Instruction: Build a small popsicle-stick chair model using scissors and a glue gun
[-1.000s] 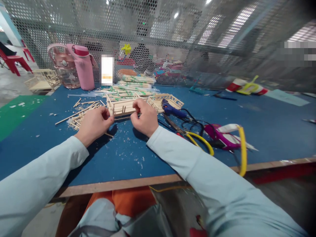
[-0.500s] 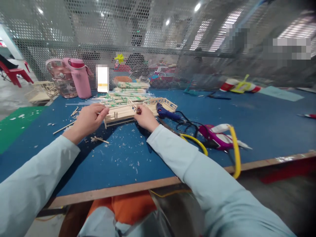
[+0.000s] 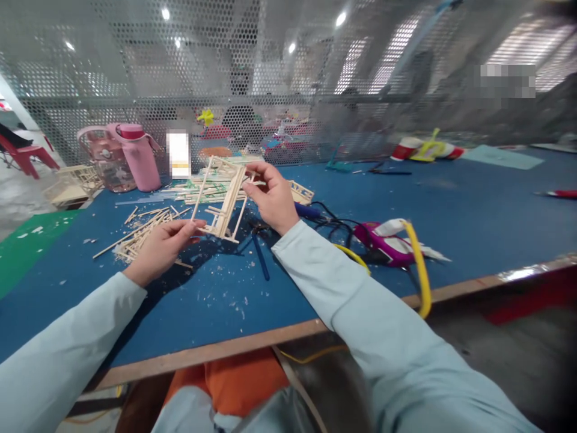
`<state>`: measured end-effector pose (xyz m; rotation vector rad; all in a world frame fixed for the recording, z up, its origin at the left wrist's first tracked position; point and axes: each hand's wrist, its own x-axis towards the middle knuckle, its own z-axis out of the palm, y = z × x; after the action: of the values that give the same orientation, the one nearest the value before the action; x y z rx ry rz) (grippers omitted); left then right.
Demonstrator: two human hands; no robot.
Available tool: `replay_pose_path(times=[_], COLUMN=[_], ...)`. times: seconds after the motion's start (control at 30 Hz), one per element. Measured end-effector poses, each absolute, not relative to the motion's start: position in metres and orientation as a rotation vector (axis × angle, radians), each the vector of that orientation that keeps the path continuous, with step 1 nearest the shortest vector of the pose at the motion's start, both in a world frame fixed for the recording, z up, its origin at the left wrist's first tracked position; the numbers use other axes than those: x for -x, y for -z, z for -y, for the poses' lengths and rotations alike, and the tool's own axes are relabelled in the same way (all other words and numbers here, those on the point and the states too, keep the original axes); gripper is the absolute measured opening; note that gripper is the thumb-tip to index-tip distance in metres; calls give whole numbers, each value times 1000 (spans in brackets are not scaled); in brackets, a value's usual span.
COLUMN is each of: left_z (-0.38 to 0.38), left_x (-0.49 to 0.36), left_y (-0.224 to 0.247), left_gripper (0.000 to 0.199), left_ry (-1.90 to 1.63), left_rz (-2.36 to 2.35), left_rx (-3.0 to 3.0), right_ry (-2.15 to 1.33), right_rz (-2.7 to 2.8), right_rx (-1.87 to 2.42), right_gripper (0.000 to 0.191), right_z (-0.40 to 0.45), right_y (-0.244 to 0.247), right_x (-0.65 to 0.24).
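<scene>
Over the blue table [image 3: 216, 307], through the head view, I have the stick frame [image 3: 229, 201] tilted up between both hands; whether its low edge touches the tabletop I can't tell. My left hand [image 3: 161, 245] pinches its lower left corner between thumb and fingers, and my right hand [image 3: 276, 201] grips its upper right side. Just beyond the left hand I see a pile of loose sticks [image 3: 146, 231], and blue-handled pliers [image 3: 261, 258] lie near the frame's lower end. Behind the right hand a second stick structure [image 3: 303, 192] shows in part. Farther right I make out a purple glue gun [image 3: 378, 245]; at the back left stands a pink bottle [image 3: 143, 165]
</scene>
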<state>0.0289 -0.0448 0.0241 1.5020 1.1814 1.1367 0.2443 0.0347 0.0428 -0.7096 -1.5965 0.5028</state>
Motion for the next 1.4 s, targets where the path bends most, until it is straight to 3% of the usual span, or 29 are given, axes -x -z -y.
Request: replay_pose_path(times=[0.33,1.4], left_z=[54,47], left_x=[-27,-30], left_y=[-44,-34], left_gripper=[30,26], left_ry=[-977,-1060], left_rz=[-1497,-1386], left_rx=[-1788,-1542], right_ry=[-223,-91], right_rz=[1748,1842], right_rx=[756,763], right_gripper=[30,31], right_z=[-19,-14], right_y=[-46,-45], right_x=[-227,-223])
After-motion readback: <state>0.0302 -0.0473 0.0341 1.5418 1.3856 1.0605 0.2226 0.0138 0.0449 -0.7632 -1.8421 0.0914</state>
